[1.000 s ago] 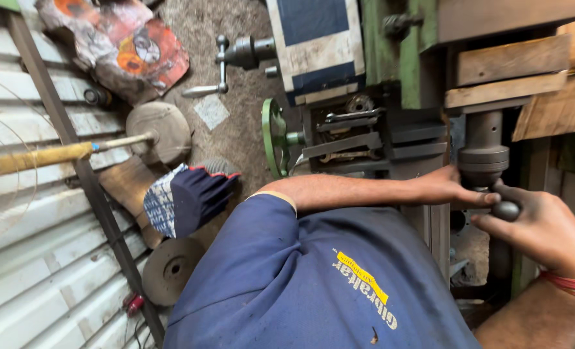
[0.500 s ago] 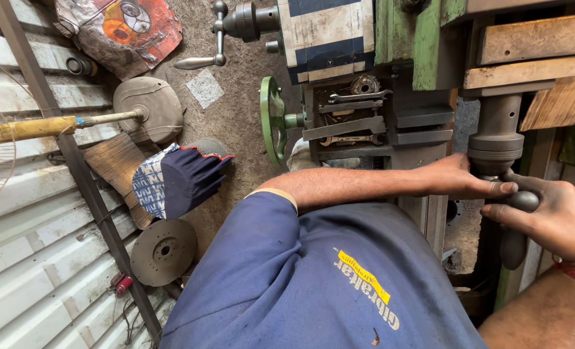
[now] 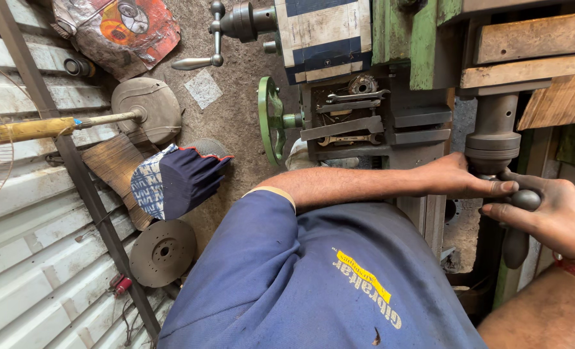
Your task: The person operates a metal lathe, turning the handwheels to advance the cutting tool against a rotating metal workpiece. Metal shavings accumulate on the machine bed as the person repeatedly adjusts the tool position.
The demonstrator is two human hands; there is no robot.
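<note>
— Closest in?
— Blue shirt (image 3: 339, 284), filling the lower middle of the view.

— Right hand (image 3: 555, 220)?
— At the right edge, red thread at the wrist, curled round the dark handle (image 3: 517, 242). Gripping near the rounded top knob.

— Left hand (image 3: 458, 179)?
— Reaching across from the blue sleeve. Mostly open, fingers stretched flat, fingertips (image 3: 504, 187) touching the knob of that same handle, just under the grey spindle (image 3: 493, 139).

— And the handle itself?
— Hanging roughly upright below the spindle, between the two hands, close to the machine's right side.

— Behind the hands?
— Green machine body (image 3: 423, 45) with wooden blocks (image 3: 526, 55) wedged in at the upper right. Left of that, a dark recess holding spanners (image 3: 352, 98), then a green handwheel (image 3: 271, 119) seen edge-on.

— Farther out, on the floor?
— Blue-and-white cloth (image 3: 177, 181) beside a ribbed brown piece; a round grey disc (image 3: 163, 253) near the corrugated metal wall (image 3: 29, 271). Beyond, a yellow-handled tool (image 3: 35, 129) meeting a domed grey cover (image 3: 146, 110), and a crumpled printed sack (image 3: 122, 29) at the top left.
</note>
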